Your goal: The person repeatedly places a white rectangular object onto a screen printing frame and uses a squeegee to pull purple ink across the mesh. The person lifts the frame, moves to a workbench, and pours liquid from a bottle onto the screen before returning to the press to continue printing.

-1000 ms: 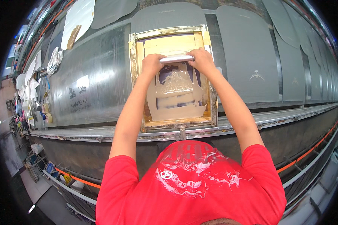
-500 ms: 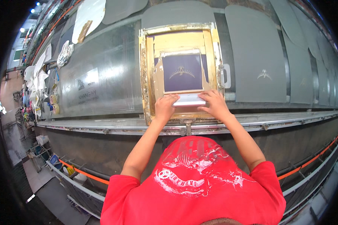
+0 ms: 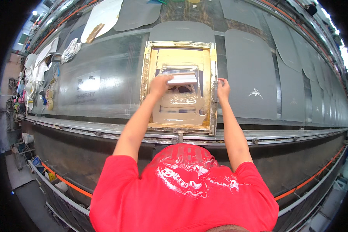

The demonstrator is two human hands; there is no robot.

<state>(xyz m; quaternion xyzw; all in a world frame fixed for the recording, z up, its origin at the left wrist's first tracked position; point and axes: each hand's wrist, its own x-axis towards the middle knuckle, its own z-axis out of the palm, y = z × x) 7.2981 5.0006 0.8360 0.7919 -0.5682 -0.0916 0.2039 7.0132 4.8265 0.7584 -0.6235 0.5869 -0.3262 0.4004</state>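
Note:
A screen-printing frame (image 3: 147, 69) with worn, ink-stained edges lies on the long table in front of me. My left hand (image 3: 159, 85) is closed on the left end of a pale squeegee (image 3: 183, 79), which is tilted over the far part of the mesh. Wet beige ink (image 3: 181, 101) spreads over the mesh on the near side of the squeegee, leaving a small dark patch uncovered. My right hand (image 3: 223, 89) is at the frame's right edge, its fingers curled against the side; the exact hold is partly hidden.
Grey panels (image 3: 249, 62) lie in rows to the right, one with a pale printed emblem (image 3: 255, 93). A metal rail (image 3: 266, 134) runs along the table's near edge. White rags (image 3: 71, 50) and a white sheet (image 3: 100, 19) lie at the left.
The squeegee has moved from the near end of the mesh to the far part, and beige ink now covers the mesh. My right hand has left the squeegee for the frame's right edge.

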